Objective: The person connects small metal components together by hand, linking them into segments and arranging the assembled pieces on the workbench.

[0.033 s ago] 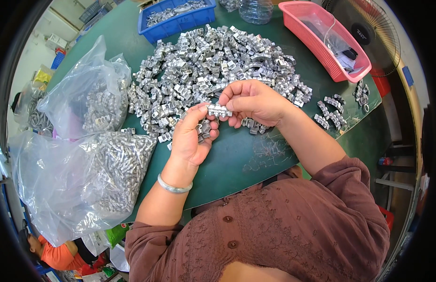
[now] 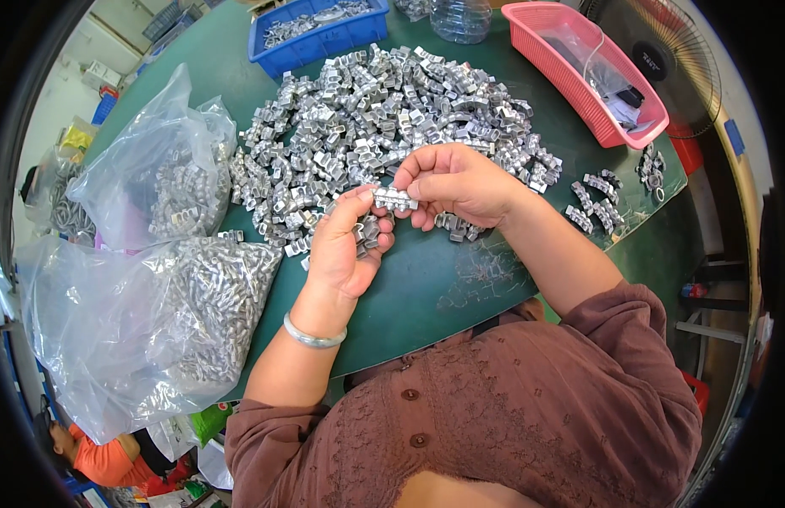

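Between my two hands is a short, knobbly silver metal piece (image 2: pixel 396 199), made up of small linked segments. My left hand (image 2: pixel 342 250) pinches its left end with thumb and finger; more silver pieces (image 2: pixel 367 235) show inside the curled fingers. The right end is gripped by the fingertips of my right hand (image 2: pixel 464 186). Just beyond both hands spreads a large heap of similar silver metal pieces (image 2: pixel 359 110) on the green table (image 2: pixel 401 284). A few pieces (image 2: pixel 458 226) lie under my right hand.
Clear plastic bags full of metal parts (image 2: pixel 223 309) (image 2: pixel 189 190) stand at the left. A blue crate (image 2: pixel 320 38) and a pink basket (image 2: pixel 528 42) sit at the back. Several curved pieces (image 2: pixel 597 203) lie near the right edge; a fan (image 2: pixel 680 63) stands beyond. A person in orange (image 2: pixel 109 461) is at lower left.
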{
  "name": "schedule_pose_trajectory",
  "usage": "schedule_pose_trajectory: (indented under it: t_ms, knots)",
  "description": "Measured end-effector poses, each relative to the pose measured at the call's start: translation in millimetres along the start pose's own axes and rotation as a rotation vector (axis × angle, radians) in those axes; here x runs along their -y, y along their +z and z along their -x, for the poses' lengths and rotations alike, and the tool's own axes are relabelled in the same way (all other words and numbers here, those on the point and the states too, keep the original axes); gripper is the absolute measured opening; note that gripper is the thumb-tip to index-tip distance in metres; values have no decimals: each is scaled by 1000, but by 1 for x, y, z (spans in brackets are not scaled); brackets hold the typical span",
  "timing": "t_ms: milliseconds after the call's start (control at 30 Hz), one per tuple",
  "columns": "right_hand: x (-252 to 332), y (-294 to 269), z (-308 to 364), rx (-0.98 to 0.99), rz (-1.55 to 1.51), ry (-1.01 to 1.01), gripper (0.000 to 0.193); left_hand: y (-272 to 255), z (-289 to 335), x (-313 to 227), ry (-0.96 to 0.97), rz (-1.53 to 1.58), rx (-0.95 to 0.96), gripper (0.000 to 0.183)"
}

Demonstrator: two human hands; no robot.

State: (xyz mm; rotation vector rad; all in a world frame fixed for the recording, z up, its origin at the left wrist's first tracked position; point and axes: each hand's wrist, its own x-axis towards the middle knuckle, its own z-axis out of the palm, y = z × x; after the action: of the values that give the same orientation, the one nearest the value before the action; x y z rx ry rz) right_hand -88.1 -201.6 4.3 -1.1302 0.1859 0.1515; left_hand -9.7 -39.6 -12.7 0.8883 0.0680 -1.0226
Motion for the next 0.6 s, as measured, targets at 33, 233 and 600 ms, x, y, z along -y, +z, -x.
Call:
schedule_pose_trajectory:
  t_ms: [33,233,600]
  knots:
    - [0,0,0,0,0,0,12,1,0,0,-6,-8,-11,12]
    - [0,1,0,-3,8,-5,11,3,2,0,79,-51,-5,19]
    - [-4,-1,-1,39,158,-28,13,4,3,0,148,-149,7,17]
